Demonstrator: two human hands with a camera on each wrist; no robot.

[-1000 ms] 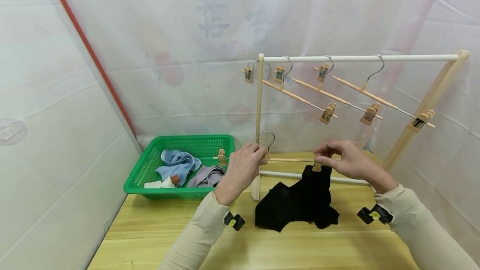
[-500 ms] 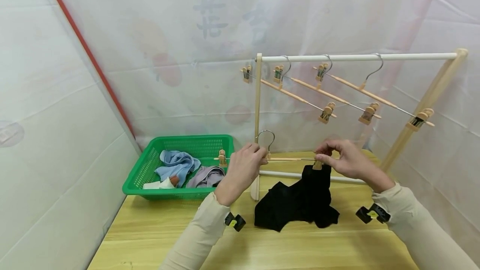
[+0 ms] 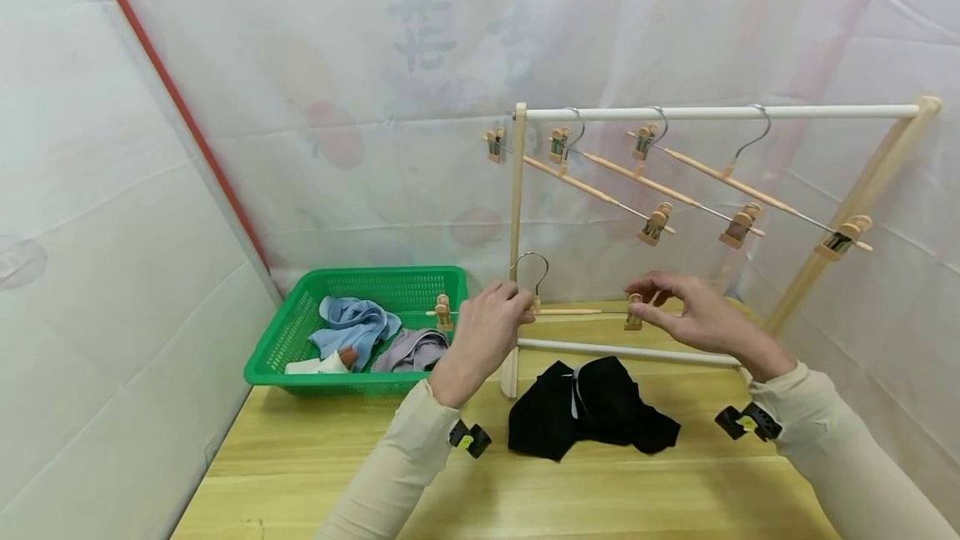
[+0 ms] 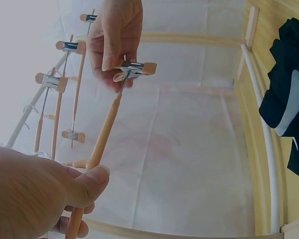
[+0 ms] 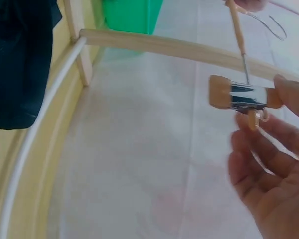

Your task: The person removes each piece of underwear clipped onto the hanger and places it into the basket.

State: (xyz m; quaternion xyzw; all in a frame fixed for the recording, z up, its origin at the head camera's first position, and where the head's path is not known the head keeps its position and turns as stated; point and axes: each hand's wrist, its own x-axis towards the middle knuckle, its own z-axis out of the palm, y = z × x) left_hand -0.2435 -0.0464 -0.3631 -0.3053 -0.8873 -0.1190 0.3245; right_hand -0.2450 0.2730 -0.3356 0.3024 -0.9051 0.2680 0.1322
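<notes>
My left hand (image 3: 487, 327) grips the bar of a clip hanger (image 3: 573, 312) whose metal hook (image 3: 534, 261) points up. In the left wrist view, thumb and fingers wrap around the wooden bar (image 4: 103, 134). My right hand (image 3: 693, 315) is at the hanger's right-end clip (image 3: 633, 312), thumb and fingertips at its handles. Nothing is held in that clip in the right wrist view (image 5: 239, 94). Below the hanger, a black garment (image 3: 600, 411) lies crumpled on the table, with a pale strip showing on it. The hanger's left clip (image 3: 444, 312) hangs over the basket's edge.
A green basket (image 3: 258, 379) at the left holds a blue cloth (image 3: 360, 327), a grey cloth (image 3: 412, 350) and a white item (image 3: 318, 365). A rack with a white top rail (image 3: 720, 113) carries 3 clip hangers. Its lower rail (image 3: 630, 351) runs behind the garment.
The black garment's raised end has come out of the right clip and dropped onto the table. My right hand stays at the clip, and the hanger has risen slightly.
</notes>
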